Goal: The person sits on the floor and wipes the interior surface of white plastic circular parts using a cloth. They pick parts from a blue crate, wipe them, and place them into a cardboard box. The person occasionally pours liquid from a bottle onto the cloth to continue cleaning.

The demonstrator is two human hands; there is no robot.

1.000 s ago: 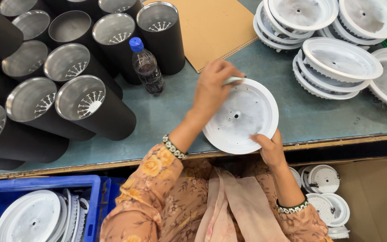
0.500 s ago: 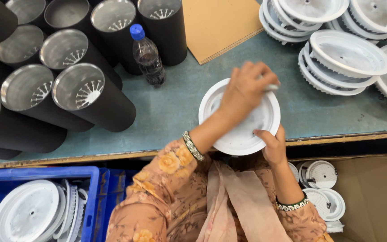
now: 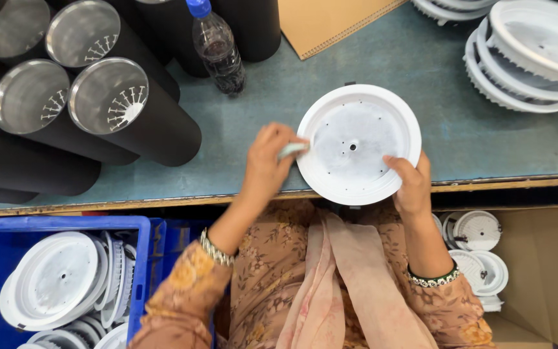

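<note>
A round white lamp housing (image 3: 358, 143) with a small centre hole lies face up at the near edge of the grey-green bench (image 3: 292, 110). My right hand (image 3: 411, 183) grips its lower right rim, thumb on the inner face. My left hand (image 3: 268, 160) is at its left rim, pinching a small pale cloth or pad (image 3: 292, 150) that touches the rim.
Black cylinders with silver ends (image 3: 127, 110) lie at the left. A plastic bottle (image 3: 217, 46) with a blue cap stands behind, next to brown cardboard (image 3: 330, 22). Stacked white housings (image 3: 531, 58) fill the right. A blue crate (image 3: 53, 284) and a carton (image 3: 482, 252) below hold more.
My left hand has swept from the top right of the housing round to its left rim. The right hand has kept hold of the lower rim.
</note>
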